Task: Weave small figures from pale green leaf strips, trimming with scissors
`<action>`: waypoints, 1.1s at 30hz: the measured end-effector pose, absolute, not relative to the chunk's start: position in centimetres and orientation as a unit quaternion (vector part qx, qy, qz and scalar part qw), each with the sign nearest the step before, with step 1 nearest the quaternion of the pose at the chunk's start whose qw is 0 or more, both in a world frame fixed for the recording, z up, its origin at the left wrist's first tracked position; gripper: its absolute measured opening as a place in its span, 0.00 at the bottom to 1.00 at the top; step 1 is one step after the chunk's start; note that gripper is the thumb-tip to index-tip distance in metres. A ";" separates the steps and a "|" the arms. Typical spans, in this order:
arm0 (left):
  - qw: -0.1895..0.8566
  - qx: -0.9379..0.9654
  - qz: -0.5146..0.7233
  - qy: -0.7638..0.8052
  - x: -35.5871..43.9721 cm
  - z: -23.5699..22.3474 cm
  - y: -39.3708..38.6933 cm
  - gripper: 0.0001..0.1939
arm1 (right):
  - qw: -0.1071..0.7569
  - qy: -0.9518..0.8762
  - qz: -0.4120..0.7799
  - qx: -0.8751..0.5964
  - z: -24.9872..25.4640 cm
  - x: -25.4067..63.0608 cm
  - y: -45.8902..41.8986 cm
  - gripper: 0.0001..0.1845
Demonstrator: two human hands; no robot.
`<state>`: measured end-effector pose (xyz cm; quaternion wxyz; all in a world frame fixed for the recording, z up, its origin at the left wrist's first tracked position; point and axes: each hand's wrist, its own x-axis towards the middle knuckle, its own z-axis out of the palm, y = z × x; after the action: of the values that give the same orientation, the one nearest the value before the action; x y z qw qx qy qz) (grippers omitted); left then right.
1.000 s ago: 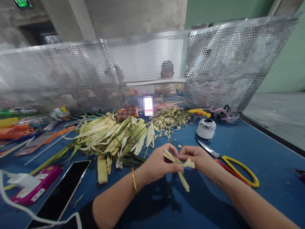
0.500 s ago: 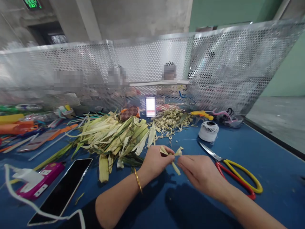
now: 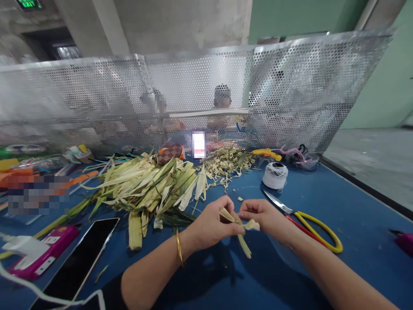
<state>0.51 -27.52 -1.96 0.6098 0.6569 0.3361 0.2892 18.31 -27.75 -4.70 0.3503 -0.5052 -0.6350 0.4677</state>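
Note:
My left hand and my right hand meet over the blue table, both pinching a pale folded leaf strip. Its loose end hangs down below my fingers. A gold bangle circles my left wrist. A heap of green and cream leaf strips lies just left of my left hand. Yellow and red-handled scissors lie beside my right hand.
A spool of white thread and a pile of small leaf cuttings sit farther back. A black phone and a pink device with a white cable lie at left. A perforated metal screen walls the table; people sit behind it.
Half a second ago my right hand had let go and hung lower, right of the strip. It has come back up and taken hold of the strip again beside my left hand.

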 end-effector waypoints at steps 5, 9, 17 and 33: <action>0.571 0.599 0.364 0.428 0.7 -2.0 -27.0 0.08 | 0.380 -0.672 0.365 -0.520 -5.4 17.7 -28.2 0.17; 0.458 0.634 0.382 0.492 0.6 -2.5 -26.7 0.06 | 0.375 -0.753 0.196 -0.505 -4.5 17.2 -29.5 0.16; 0.181 0.785 0.287 0.518 0.7 -2.8 -27.9 0.11 | 0.333 -0.834 0.026 -0.440 -3.8 16.4 -30.7 0.14; 0.085 0.875 0.109 0.464 1.4 -4.3 -28.6 0.14 | 0.248 -0.850 0.219 -0.410 -5.4 18.6 -28.0 0.10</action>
<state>1.36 -28.60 -4.33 0.0850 0.8750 0.4641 0.1088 18.63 -28.02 -5.35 0.2485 -0.4099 -0.8500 0.2186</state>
